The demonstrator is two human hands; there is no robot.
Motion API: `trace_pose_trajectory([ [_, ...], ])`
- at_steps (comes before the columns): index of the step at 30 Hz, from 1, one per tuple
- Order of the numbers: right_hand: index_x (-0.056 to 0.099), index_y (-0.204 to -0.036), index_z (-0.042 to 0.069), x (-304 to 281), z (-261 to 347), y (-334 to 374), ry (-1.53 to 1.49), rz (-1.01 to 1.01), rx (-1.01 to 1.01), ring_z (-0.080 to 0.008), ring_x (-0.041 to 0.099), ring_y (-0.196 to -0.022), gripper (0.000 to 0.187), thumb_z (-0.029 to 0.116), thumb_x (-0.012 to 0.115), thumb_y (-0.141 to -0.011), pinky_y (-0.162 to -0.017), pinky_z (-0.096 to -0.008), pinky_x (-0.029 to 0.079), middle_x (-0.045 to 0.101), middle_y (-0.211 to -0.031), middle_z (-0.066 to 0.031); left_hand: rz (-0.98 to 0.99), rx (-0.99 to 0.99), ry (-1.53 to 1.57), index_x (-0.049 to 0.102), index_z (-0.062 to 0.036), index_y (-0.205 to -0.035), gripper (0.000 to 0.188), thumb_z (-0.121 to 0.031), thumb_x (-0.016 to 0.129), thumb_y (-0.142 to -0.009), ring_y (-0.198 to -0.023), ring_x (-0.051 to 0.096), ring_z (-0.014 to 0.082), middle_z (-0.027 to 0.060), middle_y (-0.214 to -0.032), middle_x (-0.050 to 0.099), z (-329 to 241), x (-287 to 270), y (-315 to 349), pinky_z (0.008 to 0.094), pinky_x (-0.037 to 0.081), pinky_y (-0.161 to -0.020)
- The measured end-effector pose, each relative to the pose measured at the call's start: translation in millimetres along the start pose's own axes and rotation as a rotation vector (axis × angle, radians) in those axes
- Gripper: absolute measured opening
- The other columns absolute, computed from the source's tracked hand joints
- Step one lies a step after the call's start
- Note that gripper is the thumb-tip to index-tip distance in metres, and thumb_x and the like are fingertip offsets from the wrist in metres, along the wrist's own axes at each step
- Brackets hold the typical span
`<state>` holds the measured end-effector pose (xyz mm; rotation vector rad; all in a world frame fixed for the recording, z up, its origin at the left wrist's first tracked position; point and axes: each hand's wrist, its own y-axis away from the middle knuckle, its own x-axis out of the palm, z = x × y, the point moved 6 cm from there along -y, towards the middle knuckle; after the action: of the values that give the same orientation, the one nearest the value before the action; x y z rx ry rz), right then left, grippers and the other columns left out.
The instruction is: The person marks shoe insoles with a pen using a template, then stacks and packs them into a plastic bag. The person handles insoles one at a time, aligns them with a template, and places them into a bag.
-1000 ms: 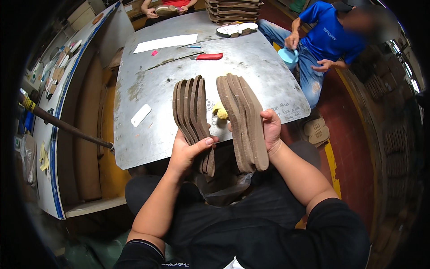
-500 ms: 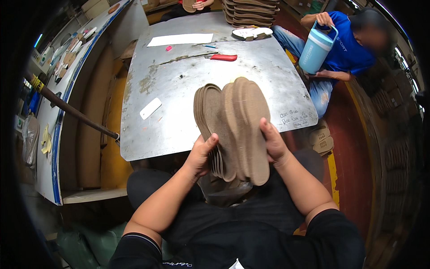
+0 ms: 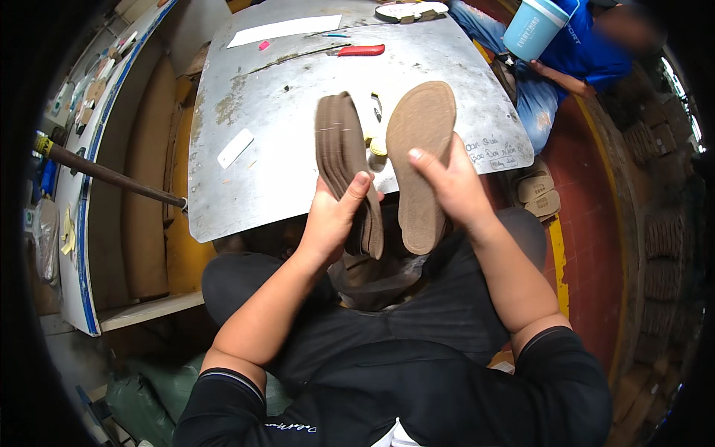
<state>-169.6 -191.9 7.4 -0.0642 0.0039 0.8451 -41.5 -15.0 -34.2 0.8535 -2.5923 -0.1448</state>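
Note:
My left hand [image 3: 328, 220] is wrapped around a stack of brown shoe soles [image 3: 339, 138], turned edge-on, thumb on the near side. In my right hand [image 3: 456, 186] is a brown shoe sole [image 3: 422, 115], its flat face toward me and my thumb pressed on it. Whether more soles lie behind that one is hidden. A gap separates the two hands' loads, and both are above the near edge of the metal table [image 3: 283, 134]. Through the gap show a small yellow object [image 3: 377, 147] and a slim dark tool [image 3: 376, 108] on the tabletop.
On the table lie a red-handled knife [image 3: 361, 51], a white sheet [image 3: 284, 30], a white rectangular piece [image 3: 235, 148] and a white shoe piece [image 3: 411, 11]. A metal bar [image 3: 112, 171] juts in at left. A co-worker at right holds a light-blue jug [image 3: 535, 30]. A plastic bag [image 3: 372, 283] lies at my lap.
The soles, earlier held together in both hands, are now split into two parts, and my hands have moved up and apart. The view has tilted down slightly.

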Motion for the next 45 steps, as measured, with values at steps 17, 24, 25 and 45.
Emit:
trace_pose_trajectory([
  [17,0.045,-0.166,-0.007,-16,14,11,-0.336,0.335,0.097,-0.0275,0.064,-0.138,0.108,0.024,0.098,-0.076,-0.120,-0.0420,0.053,0.066,-0.150,-0.0194,0.394,0.044,-0.035,0.039,0.0037,-0.172,0.124,-0.097,0.019,-0.103,-0.147,0.062,0.0323,0.0247,-0.159,0.063,-40,8,54,0.0420,0.044,-0.121],
  [24,0.045,-0.166,-0.010,-40,5,29,0.306,1.025,0.045,-0.0318,0.066,-0.139,0.139,0.041,0.106,-0.052,-0.122,-0.0420,0.049,0.068,-0.152,-0.0215,-0.160,0.023,-1.668,0.064,0.0098,-0.125,0.061,-0.034,0.091,-0.093,-0.120,0.070,0.0417,0.0282,-0.121,0.068,39,-49,64,0.0510,0.063,-0.096],
  [25,0.048,-0.163,-0.009,-23,-2,31,0.448,1.111,0.106,-0.0328,0.068,-0.137,0.130,0.040,0.103,-0.056,-0.120,-0.0431,0.052,0.069,-0.150,-0.0247,-0.126,-0.120,-1.660,0.065,0.0116,-0.125,0.053,-0.027,0.087,-0.096,-0.121,0.072,0.0459,0.0314,-0.122,0.072,62,-61,65,0.0522,0.063,-0.098],
  [45,0.041,-0.173,-0.002,150,-194,102,0.941,1.757,0.166,-0.0352,0.062,-0.149,0.131,0.028,0.098,-0.059,-0.120,-0.0428,0.051,0.066,-0.155,-0.0301,-0.288,-0.086,-1.118,0.072,0.0031,-0.105,0.022,-0.014,0.061,-0.113,-0.080,0.077,0.0417,0.0270,-0.084,0.073,63,-82,62,0.0474,0.059,-0.079],
])
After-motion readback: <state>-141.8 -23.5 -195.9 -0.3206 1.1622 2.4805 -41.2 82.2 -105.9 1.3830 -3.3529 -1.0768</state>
